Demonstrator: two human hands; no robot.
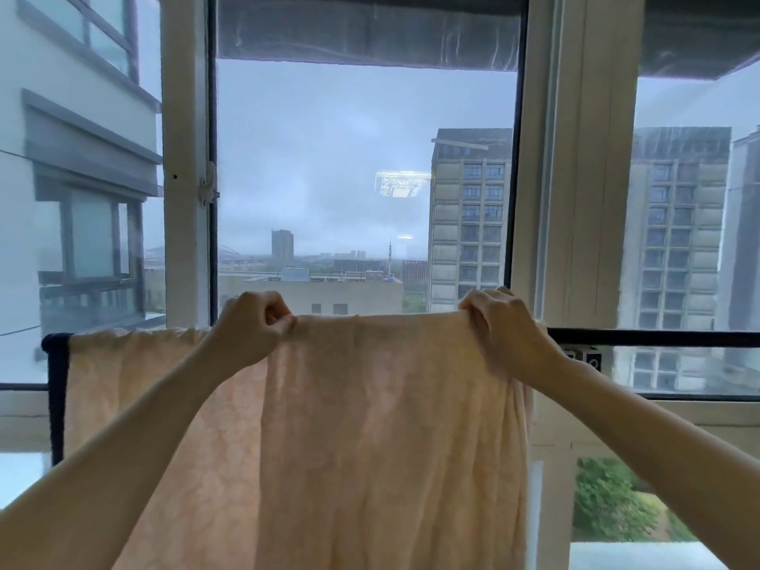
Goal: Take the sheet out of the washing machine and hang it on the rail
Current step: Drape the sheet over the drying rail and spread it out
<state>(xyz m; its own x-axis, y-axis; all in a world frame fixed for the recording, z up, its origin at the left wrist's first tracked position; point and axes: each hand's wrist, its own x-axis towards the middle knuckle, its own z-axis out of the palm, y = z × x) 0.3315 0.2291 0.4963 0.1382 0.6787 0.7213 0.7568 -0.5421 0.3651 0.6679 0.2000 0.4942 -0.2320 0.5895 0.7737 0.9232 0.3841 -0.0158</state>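
Peach cloth, i.e. the sheet [370,425], is at the rail [658,337] and hangs down in front of the person in long folds. Its top edge runs left to right, the same direction as the rail. On the left part the edge is gathered in small wrinkles and lies over the rail, close to where the rail bends down. Between the hands the edge is pulled straight and sits a little higher than the rail. I cannot tell if this part rests on it or is lifted just above it. The far side is hidden too.

Left hand [251,327] pinches the edge w/ thumb and curled fingers, knuckles up. Right hand [506,322] holds it the same way at the sheet's right border, fingers closed on a fold of cloth. Both arms reach forward and up.

Bare rail shows only to the right of the right hand, so that hand is nearer to the free space. I judge the step is spreading, i.e. the cloth should slide sideways along the rail to the right, which would loosen the bunched left part. Behind all this is the window [534,199].
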